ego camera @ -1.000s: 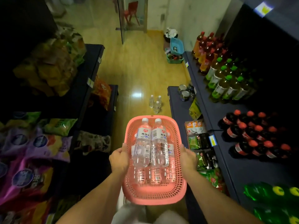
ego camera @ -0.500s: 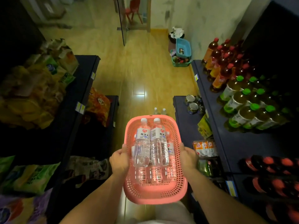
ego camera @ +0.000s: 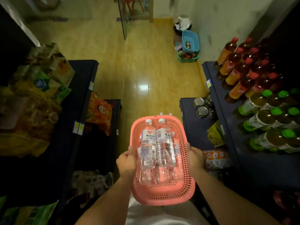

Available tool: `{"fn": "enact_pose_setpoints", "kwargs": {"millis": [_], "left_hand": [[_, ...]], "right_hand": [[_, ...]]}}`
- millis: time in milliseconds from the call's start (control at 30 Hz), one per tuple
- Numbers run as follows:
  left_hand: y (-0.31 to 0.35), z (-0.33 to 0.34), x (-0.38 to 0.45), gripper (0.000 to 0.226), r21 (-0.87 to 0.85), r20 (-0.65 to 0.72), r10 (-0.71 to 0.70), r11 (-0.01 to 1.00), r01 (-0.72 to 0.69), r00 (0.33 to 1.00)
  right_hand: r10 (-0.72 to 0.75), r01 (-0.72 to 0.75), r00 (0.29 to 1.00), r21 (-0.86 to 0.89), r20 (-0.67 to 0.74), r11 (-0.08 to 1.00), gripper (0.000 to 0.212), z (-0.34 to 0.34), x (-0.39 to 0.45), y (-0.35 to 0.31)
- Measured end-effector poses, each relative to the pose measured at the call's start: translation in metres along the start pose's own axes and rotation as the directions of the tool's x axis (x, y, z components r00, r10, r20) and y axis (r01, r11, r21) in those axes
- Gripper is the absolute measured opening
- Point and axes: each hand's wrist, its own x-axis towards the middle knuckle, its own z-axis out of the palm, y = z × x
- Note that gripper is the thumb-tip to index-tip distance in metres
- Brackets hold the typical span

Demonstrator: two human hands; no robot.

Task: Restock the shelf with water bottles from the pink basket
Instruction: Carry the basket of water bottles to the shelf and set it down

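I carry the pink basket (ego camera: 162, 194) in front of me over the aisle floor. My left hand (ego camera: 127, 162) grips its left rim and my right hand (ego camera: 194, 157) grips its right rim. Several clear water bottles (ego camera: 155, 143) with white caps lie in it, two on top of the others. The dark shelf (ego camera: 193, 127) on the right has a bare stretch beside the basket. Two white bottle caps (ego camera: 165, 114) on the floor peek out just beyond the basket's far rim.
Right shelves hold red-capped tea bottles (ego camera: 240, 70), green-capped bottles (ego camera: 267, 120), cans (ego camera: 201, 106) and snack packs (ego camera: 215, 157). Left shelves (ego camera: 81, 88) carry snack bags. A blue basket (ego camera: 190, 41) on a green one stands by the far wall. The wooden aisle floor (ego camera: 142, 70) runs ahead.
I have walked forward along the aisle with the basket. The floor bottles have slid behind its far rim and the right shelf's drinks have come nearer. Both grips are unchanged.
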Motion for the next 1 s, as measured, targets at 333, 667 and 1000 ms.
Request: {"fn": "enact_pose_setpoints", "kwargs": {"millis": [333, 667, 1000], "left_hand": [[0.047, -0.002, 0.056, 0.05, 0.037, 0.072, 0.07, 0.997, -0.072, 0.995], [0.072, 0.023, 0.067, 0.046, 0.018, 0.039, 0.023, 1.0, -0.024, 0.999], [0.081, 0.038, 0.063, 0.045, 0.049, 0.065, -0.014, 0.999, 0.011, 0.998]], "right_hand": [[0.035, -0.027, 0.997, 0.118, -0.063, 0.993, 0.048, 0.024, 0.01, -0.039], [-0.013, 0.017, 0.998, 0.06, -0.062, 0.998, 0.046, 0.015, 0.048, -0.065], [0.017, -0.008, 0.997, 0.12, -0.074, 0.993, 0.046, 0.008, 0.064, -0.059]]}}
